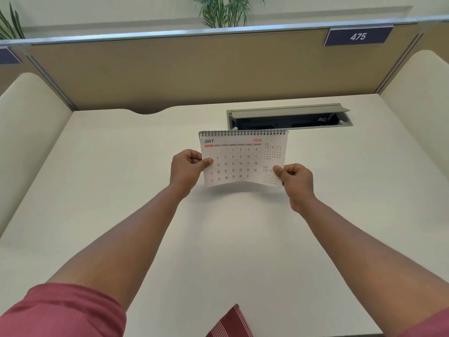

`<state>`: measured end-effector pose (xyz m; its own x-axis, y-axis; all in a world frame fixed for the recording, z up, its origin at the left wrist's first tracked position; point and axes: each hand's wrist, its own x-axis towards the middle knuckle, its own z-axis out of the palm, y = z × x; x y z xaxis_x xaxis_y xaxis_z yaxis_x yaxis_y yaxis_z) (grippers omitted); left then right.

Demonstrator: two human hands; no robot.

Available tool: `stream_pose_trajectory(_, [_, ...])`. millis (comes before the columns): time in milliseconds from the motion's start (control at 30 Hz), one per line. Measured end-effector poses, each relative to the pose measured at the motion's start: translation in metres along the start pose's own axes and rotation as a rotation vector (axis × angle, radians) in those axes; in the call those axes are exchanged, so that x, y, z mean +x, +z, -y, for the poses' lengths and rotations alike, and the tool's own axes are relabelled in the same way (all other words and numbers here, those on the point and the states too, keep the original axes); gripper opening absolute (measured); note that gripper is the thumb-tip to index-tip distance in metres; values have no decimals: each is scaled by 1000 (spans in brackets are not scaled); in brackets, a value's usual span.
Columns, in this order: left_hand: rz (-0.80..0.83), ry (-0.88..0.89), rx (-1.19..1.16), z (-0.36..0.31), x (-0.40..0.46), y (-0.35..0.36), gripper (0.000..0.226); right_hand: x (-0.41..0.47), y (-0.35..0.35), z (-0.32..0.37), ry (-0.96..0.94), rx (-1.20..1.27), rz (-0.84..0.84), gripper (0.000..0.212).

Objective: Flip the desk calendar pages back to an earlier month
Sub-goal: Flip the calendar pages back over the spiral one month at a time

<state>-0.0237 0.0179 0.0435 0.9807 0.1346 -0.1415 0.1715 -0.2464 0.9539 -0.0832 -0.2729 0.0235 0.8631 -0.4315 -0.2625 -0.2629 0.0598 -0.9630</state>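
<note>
A white spiral-bound desk calendar [243,159] is held up above the middle of the desk, its front page reading JULY 2026. My left hand [187,170] pinches the page's left edge, thumb on the front near the 12. My right hand [295,182] pinches the lower right corner, thumb over the small AUG grid. The bottom edge of the page bows slightly. The calendar's base and back pages are hidden behind the front page.
The cream desk [121,190] is walled by a tan partition [194,74] at the back and rounded side panels. An open cable box [289,119] with a raised grey lid sits just behind the calendar. A "475" label [358,36] hangs top right.
</note>
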Motion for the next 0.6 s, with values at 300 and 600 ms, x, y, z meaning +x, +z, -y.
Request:
stream_pose_trajectory(300, [31, -57, 16, -8, 1, -2, 24, -6, -3, -1, -44, 13, -17, 12])
stream_pose_trajectory(600, [43, -61, -84, -12, -10, -9, 18, -12, -1, 5, -52, 60, -29, 19])
